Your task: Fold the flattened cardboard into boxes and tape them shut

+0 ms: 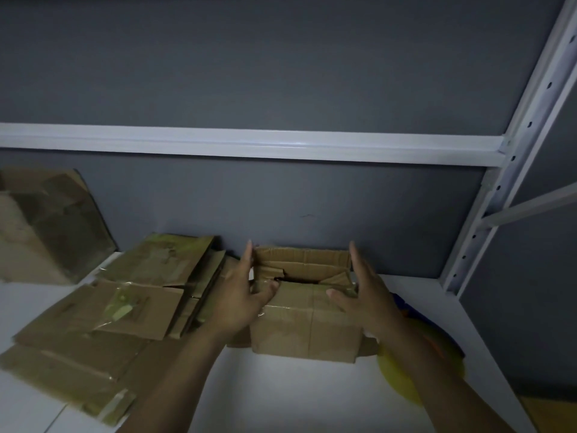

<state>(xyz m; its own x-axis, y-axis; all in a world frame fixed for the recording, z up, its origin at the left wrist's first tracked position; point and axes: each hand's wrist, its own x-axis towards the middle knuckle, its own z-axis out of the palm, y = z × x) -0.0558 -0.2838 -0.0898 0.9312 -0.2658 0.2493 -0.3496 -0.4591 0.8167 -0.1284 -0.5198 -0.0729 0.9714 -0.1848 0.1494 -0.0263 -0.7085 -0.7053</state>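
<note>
The half-folded cardboard box (306,326) stands on the white shelf (296,395) between both hands. The left hand (240,292) and right hand (368,292) flank it, fingers (248,257) straight and wide, thumbs pressing its front flap. Flattened cardboard (93,323) lies just left.

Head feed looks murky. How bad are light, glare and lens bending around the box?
Head view: dim, flattened cardboard muddy; a glare streak on the white shelf rail; wide-angle bending likely slants the upright post; the box, left hand and right hand are readable; the yellow object at right sits in shadow.
</note>
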